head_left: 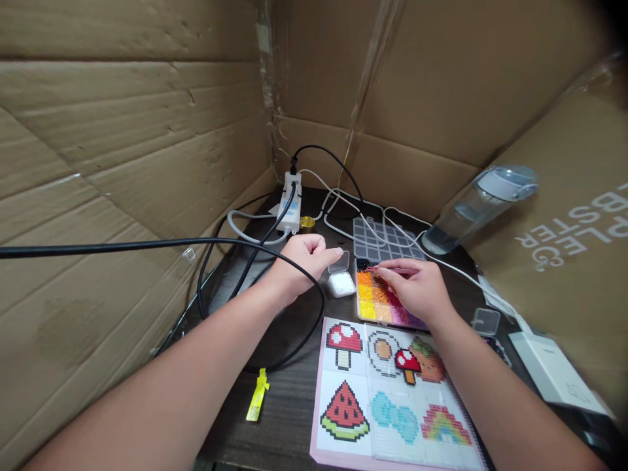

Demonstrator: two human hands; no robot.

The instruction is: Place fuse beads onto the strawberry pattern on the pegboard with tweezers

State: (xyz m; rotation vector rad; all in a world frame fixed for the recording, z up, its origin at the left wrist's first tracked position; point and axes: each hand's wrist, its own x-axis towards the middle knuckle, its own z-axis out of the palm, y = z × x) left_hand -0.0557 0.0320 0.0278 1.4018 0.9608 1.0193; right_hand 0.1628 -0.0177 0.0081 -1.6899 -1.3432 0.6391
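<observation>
My left hand [303,267] is curled into a fist with its thumb stretched out to the right. The thumb tip is by the raised clear lid of a small box [342,285] of white beads; whether it touches the lid I cannot tell. In my right hand [420,288] is a pair of pink tweezers [392,269]. Their tips point left at the black beads [364,264] in the upper left of an open bead case [377,318]. Orange, yellow and purple beads fill other compartments, partly hidden by the hand. Below lies a pattern sheet [342,379] beside a clear pegboard [417,451].
A small bead mushroom [409,365] rests on the pegboard. Black cables [321,314] loop around my left forearm from a white power strip [289,203]. A water bottle [471,212] and white charger [554,373] stand right. Cardboard walls [314,150] enclose the table. A yellow tag [258,396] lies in front.
</observation>
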